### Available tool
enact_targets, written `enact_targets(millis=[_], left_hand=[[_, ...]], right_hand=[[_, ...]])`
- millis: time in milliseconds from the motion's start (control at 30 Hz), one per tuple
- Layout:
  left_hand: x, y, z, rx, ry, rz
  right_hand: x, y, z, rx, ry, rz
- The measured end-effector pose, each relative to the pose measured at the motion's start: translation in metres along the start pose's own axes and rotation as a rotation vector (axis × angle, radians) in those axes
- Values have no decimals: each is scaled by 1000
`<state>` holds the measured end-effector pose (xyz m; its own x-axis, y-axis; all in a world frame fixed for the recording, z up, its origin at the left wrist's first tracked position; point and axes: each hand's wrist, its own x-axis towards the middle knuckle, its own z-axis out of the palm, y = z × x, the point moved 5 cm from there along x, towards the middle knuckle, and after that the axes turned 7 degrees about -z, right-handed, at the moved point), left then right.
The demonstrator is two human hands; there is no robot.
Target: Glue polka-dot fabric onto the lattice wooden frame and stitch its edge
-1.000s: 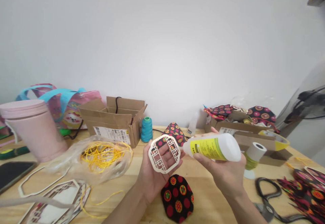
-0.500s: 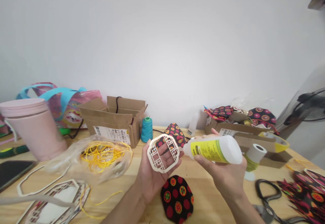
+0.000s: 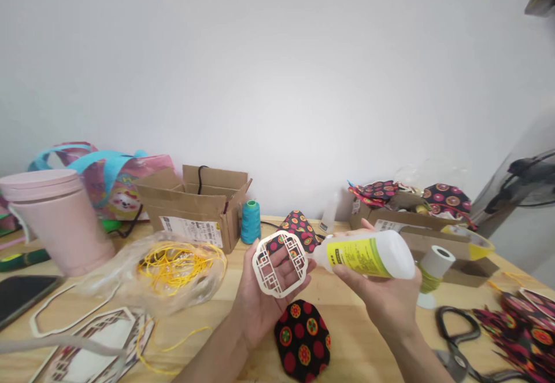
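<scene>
My left hand (image 3: pixel 260 302) holds a pale lattice frame (image 3: pixel 261 273) with a scalloped outline, its fingers spread behind the openings. My right hand (image 3: pixel 390 302) is wrapped round a white bottle (image 3: pixel 396 254) with a yellow label, tilted on its side. The bottle's nozzle points left at the frame's right edge; whether it touches is too small to tell. Below the hands, a black patterned fabric piece (image 3: pixel 302 342) lies on the wooden table (image 3: pixel 243 365). Another patterned fabric piece (image 3: pixel 299 224) is behind the frame.
A blue thread spool (image 3: pixel 250 224) stands beside an open cardboard box (image 3: pixel 186 206). Yellow cord (image 3: pixel 173 267) in a plastic bag and a pink cup (image 3: pixel 60 221) are at the left. Scissors (image 3: pixel 455 337), a white roll (image 3: pixel 437 261) and a fabric-filled box (image 3: pixel 455 244) are at the right.
The lattice frame has shifted very slightly down in my left hand. The bottle in my right hand has moved a touch to the right.
</scene>
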<state>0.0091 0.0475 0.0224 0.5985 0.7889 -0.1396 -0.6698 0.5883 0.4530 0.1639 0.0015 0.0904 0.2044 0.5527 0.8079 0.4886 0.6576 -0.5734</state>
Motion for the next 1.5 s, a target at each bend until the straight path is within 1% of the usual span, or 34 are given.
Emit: enact_targets(millis=[100, 200, 300, 433, 500, 600, 667, 800, 1000, 1200, 1333, 1500], left_hand=[[1, -4, 2, 6, -19, -26], [2, -9, 5, 31, -42, -73], [3, -10, 6, 35, -26, -84], [2, -7, 5, 30, -5, -61], [2, -9, 5, 49, -9, -79], [2, -13, 6, 64, -23, -121], [3, -13, 6, 53, -19, -118], [2, -9, 5, 22, 14, -79], [2, -11, 5, 57, -21, -103], [2, -6, 6, 47, 15, -59], [1, -6, 7, 37, 12, -72], [1, -4, 5, 33, 6, -48]], right_hand=[[-1, 1, 0, 6, 17, 21], [-1, 2, -2, 52, 85, 37], [-1, 3, -4, 82, 123, 46], [-1, 3, -3, 49, 83, 39], [0, 0, -2, 47, 72, -1], [2, -5, -2, 91, 94, -41], [2, -6, -2, 102, 102, -39], [2, -5, -1, 66, 61, -43], [1, -4, -1, 74, 73, -46], [2, -7, -2, 11, 32, -61], [1, -5, -4, -8, 44, -43], [1, -5, -2, 7, 23, -45]])
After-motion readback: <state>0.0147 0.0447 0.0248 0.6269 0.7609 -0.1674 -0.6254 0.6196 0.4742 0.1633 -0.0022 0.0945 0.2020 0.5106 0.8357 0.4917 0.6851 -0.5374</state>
